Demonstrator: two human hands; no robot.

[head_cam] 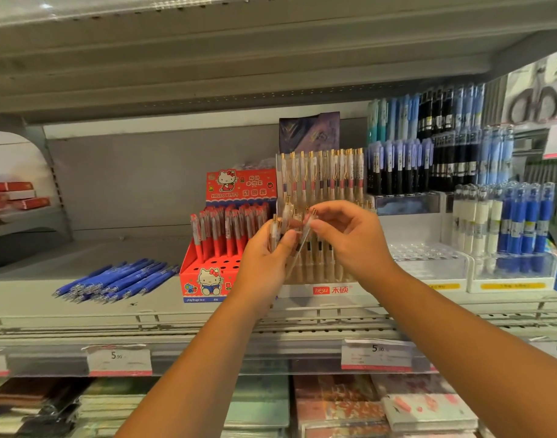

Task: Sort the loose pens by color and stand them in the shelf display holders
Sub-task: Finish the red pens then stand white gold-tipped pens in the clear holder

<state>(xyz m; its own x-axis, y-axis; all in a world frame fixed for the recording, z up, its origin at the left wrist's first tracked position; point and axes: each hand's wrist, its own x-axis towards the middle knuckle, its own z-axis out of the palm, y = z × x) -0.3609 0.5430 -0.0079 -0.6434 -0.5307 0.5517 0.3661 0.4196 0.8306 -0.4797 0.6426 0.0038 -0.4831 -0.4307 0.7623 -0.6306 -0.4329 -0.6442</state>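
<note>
Two price tags [119, 360]: both begin with a 5 and sit in the clear strip under the shelf lip, one on each side of the forearms. Notebooks [334, 406] lie on the level below.
Front edge: a low wire rail [176, 317] runs the width of the shelf [81, 257], and both forearms cross above it.
Open room: bare grey shelf at the left, in front of and behind the loose pens, back to the rear panel. The upper shelf [239, 74] hangs low overhead.
Loose blue pens [119, 279]: a flat heap near the rail, left of the red box, lying slantwise.
Left hand [264, 257]: curled round a bunch of clear pens [277, 227], gold tops upward.
Right hand [350, 241]: thumb and forefinger pinch a single clear pen [305, 230], tilted, just beside the bunch. The other fingers are loosely bent.
Red box [214, 279]: cartoon-cat print. Red pens [230, 229] stand in the rear rows and the front holes are vacant.
Clear holder [331, 290]: white base with a red label, right beside the red box. The hands hide its front rows.
Standing clear pens [321, 175]: upright with gold clips, in the holder's back row.
Right side: an empty holder [425, 251], then white pens [479, 222] and blue upright pens [523, 222].
Far back: tiers of blue and black pens [429, 153], and a dark card [308, 131] behind the clear holder.
</note>
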